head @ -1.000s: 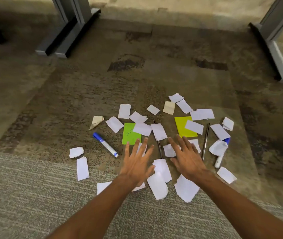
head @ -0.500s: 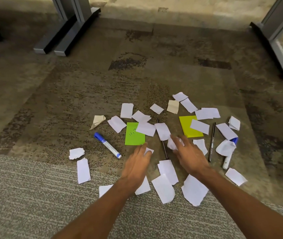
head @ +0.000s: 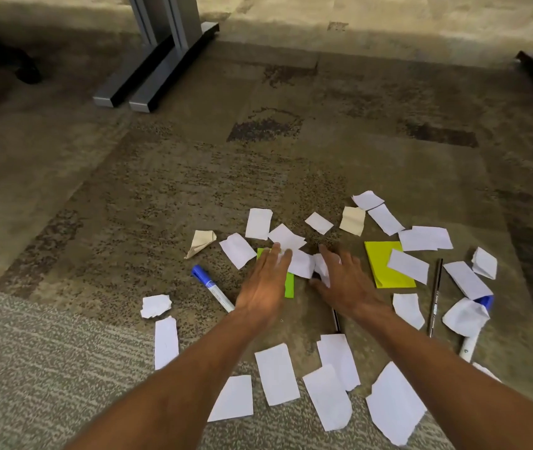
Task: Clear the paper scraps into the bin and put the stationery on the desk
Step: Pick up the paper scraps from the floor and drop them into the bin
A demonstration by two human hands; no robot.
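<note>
While paper scraps (head: 276, 378) littered the carpet (head: 161, 190) around the fingers (head: 275, 258), the left hand (head: 263, 287) pressed straight fingers on some and the right hand (head: 346, 287) pinched one. Markers (head: 213, 289) and pens (head: 435, 297) lay untouched; clearing seemed barely begun.

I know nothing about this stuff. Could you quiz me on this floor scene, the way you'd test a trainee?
1. True or false: a blue-capped marker lies on the carpet, left of the left hand.
2. What does the left hand partly cover? A) green sticky note B) a stapler C) a bin
3. How many blue-capped markers are in view?

Key: 1 true. 2 A. 3 two. The other marker lies far right, partly under a paper scrap.
</note>
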